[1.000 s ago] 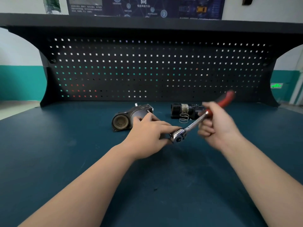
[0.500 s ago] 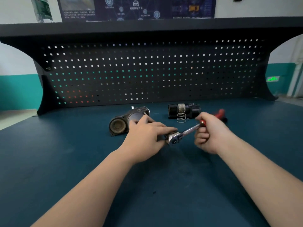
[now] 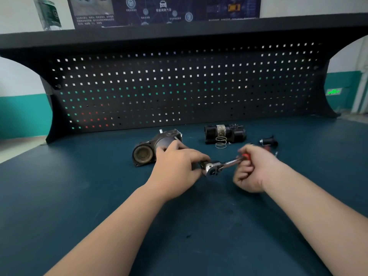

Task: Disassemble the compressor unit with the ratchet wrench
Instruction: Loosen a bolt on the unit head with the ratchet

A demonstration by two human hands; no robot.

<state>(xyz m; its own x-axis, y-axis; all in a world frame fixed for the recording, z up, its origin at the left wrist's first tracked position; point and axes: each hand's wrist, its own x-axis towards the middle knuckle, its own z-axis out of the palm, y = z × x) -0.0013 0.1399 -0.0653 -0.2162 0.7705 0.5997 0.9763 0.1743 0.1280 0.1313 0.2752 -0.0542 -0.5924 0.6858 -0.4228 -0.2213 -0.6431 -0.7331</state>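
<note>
Left hand [image 3: 177, 166]: forearm stretched forward, palm down, fingertips pinching the ratchet wrench [image 3: 221, 166] at its head.
Right hand [image 3: 253, 168]: fingers curled round the red handle, knuckles leftward.
Compressor unit [image 3: 153, 150]: on the blue bench [image 3: 79, 196], just behind the left hand.

No text is legible: the wall poster's [image 3: 163, 10] writing and the green lit sign [image 3: 334, 91] are too blurred.

Two hands: left hand [image 3: 177, 166], right hand [image 3: 253, 170]. One ratchet wrench [image 3: 221, 166]. One grey compressor housing [image 3: 155, 148]. One black cylindrical part [image 3: 227, 133]. One wire spring [image 3: 221, 142]. One small black piece [image 3: 268, 141]. One pegboard [image 3: 179, 88]. One poster [image 3: 163, 8].
</note>
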